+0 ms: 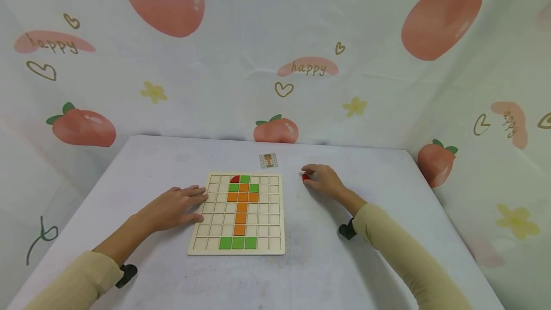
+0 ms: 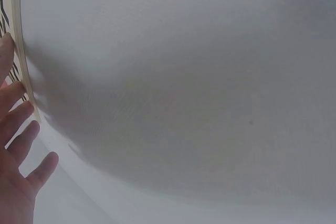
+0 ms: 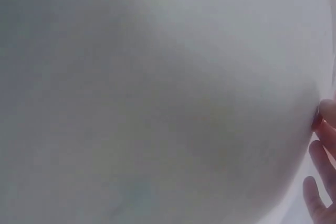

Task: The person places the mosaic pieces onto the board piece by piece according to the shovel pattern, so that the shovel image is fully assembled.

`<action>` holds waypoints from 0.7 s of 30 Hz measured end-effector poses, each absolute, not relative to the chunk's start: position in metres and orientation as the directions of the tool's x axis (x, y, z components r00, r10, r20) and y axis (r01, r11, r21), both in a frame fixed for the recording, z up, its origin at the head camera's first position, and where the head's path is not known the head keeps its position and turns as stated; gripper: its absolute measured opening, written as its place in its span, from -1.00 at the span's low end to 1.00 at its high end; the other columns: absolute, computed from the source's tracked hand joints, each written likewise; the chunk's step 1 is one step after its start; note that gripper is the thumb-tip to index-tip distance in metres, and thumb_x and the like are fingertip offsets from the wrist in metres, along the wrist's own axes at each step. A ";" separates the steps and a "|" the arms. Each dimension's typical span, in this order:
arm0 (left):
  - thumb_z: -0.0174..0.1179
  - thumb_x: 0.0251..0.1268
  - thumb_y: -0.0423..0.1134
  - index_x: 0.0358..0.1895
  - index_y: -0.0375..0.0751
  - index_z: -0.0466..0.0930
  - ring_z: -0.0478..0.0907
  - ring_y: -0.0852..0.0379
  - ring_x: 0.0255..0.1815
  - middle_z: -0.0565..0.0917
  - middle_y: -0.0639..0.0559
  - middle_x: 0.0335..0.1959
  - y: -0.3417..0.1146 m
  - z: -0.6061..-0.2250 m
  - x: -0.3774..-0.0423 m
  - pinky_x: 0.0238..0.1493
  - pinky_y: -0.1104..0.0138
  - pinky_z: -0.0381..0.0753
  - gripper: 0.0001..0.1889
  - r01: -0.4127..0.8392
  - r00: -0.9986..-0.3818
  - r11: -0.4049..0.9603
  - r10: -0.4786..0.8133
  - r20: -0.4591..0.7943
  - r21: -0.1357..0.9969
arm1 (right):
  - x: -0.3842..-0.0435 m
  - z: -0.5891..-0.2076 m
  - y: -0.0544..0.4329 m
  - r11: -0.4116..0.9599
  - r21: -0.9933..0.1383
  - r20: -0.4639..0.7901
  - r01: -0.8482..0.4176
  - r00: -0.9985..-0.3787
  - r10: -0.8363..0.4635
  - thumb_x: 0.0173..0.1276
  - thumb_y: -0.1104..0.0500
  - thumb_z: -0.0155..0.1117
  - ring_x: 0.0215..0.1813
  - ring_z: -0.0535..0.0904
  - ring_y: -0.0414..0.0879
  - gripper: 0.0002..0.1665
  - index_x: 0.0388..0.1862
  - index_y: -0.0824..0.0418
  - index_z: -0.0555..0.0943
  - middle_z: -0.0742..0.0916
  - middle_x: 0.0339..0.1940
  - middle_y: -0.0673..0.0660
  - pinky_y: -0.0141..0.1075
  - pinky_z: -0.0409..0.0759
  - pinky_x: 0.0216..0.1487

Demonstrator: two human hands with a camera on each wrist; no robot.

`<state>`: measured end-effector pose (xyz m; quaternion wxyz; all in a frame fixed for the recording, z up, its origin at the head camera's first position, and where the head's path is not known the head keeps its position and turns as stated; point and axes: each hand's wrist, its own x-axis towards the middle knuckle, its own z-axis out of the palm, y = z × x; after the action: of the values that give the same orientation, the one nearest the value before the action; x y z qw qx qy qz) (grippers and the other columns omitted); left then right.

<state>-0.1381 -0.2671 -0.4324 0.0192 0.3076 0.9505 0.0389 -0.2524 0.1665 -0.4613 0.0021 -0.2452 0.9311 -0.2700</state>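
Observation:
A pale wooden grid board point(image 1: 269, 226) lies on the white table, with orange square tiles point(image 1: 242, 207) in a column and a short crossbar. Green squares point(image 1: 238, 243) form a row near its bottom, and more green ones sit close to the top beside a rounded red tile point(image 1: 235, 179). My left hand point(image 1: 176, 207) rests at the board's left edge, fingers extended and fingertips on the rim. Right of the board, my right hand point(image 1: 325, 180) pinches a small red piece point(image 1: 305, 177) between thumb and fingers, low over the table. The right wrist view shows only part of that hand.
Behind the board lies a small picture card point(image 1: 269, 160) printed with a grid pattern. The white table point(image 1: 318, 271) reaches back to a hanging cloth point(image 1: 232, 61) with printed peaches, which also closes off both sides.

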 end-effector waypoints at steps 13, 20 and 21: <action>0.27 0.28 0.16 0.25 -0.27 0.59 0.45 -0.23 0.34 0.55 -0.21 0.29 -0.268 -0.436 -0.138 0.13 -0.13 0.51 -0.36 0.586 -0.809 0.805 0.588 0.007 0.090 | -0.252 -0.454 0.110 0.701 -0.514 0.135 -0.495 -0.853 -0.504 0.30 0.23 0.43 -0.07 0.65 -0.08 -0.60 0.12 0.25 0.65 0.76 -0.11 0.08 -0.12 0.59 0.11; 0.29 0.27 0.15 0.25 -0.25 0.59 0.46 -0.22 0.33 0.55 -0.19 0.30 -0.269 -0.437 -0.138 0.12 -0.12 0.52 -0.36 0.589 -0.808 0.804 0.590 0.016 0.080 | -0.250 -0.449 0.080 0.688 -0.525 0.120 -0.502 -0.843 -0.524 0.31 0.19 0.43 -0.06 0.63 -0.08 -0.57 0.15 0.23 0.65 0.76 -0.10 0.08 -0.13 0.56 0.13; 0.28 0.27 0.15 0.25 -0.25 0.60 0.46 -0.22 0.33 0.56 -0.19 0.29 -0.269 -0.436 -0.138 0.12 -0.12 0.52 -0.37 0.591 -0.806 0.803 0.591 0.017 0.079 | -0.249 -0.449 0.077 0.686 -0.525 0.119 -0.503 -0.842 -0.526 0.31 0.19 0.43 -0.06 0.63 -0.08 -0.57 0.15 0.23 0.65 0.76 -0.11 0.08 -0.13 0.56 0.14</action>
<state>-0.1378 -0.2689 -0.4365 0.0040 0.3113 0.9495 0.0400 -0.2494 0.0766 -0.4491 0.0204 -0.2804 0.9180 -0.2796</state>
